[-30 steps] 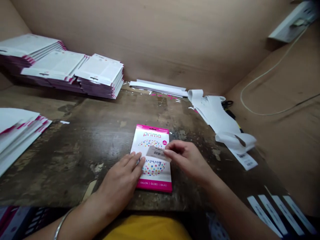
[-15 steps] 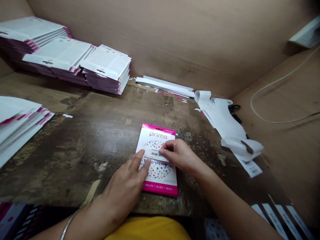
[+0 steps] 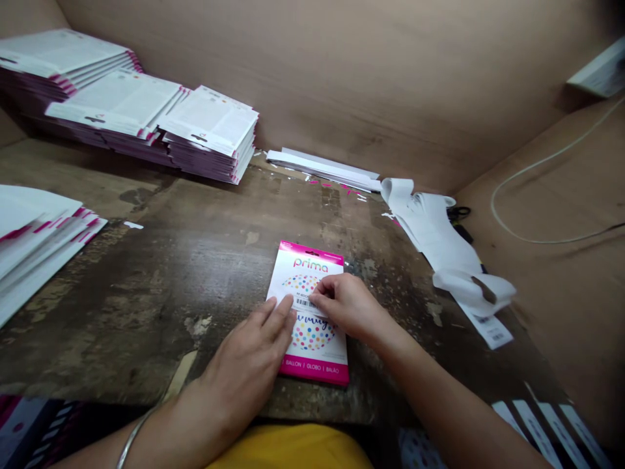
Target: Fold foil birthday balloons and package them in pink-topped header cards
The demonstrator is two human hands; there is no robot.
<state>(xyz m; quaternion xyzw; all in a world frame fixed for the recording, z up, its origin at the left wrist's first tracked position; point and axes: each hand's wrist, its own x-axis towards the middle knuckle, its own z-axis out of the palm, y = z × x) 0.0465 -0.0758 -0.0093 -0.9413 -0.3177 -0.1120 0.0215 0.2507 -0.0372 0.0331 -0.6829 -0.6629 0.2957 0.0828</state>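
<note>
A flat balloon packet (image 3: 319, 371), white with pink bands and colourful dots, lies on the worn table before me. Across its middle is a white barcode label (image 3: 303, 302). My left hand (image 3: 251, 352) rests with outstretched fingers over the packet's left side, fingertips touching the label's left end. At the other end, the thumb and forefinger of my right hand (image 3: 346, 303) pinch the label. Whether the label's underside is stuck down cannot be made out.
Stacks of white and pink packets (image 3: 209, 124) stand along the back wall, and more packets (image 3: 39, 247) lie at the left. A curling strip of labels (image 3: 439, 228) runs down the right side, with black scissors (image 3: 459, 212) behind it. Folded white strips (image 3: 322, 166) lie at the back.
My left fingertips have moved up and further onto the label. My right hand stays pinched at the label's right end, shifted only slightly left against the packet.
</note>
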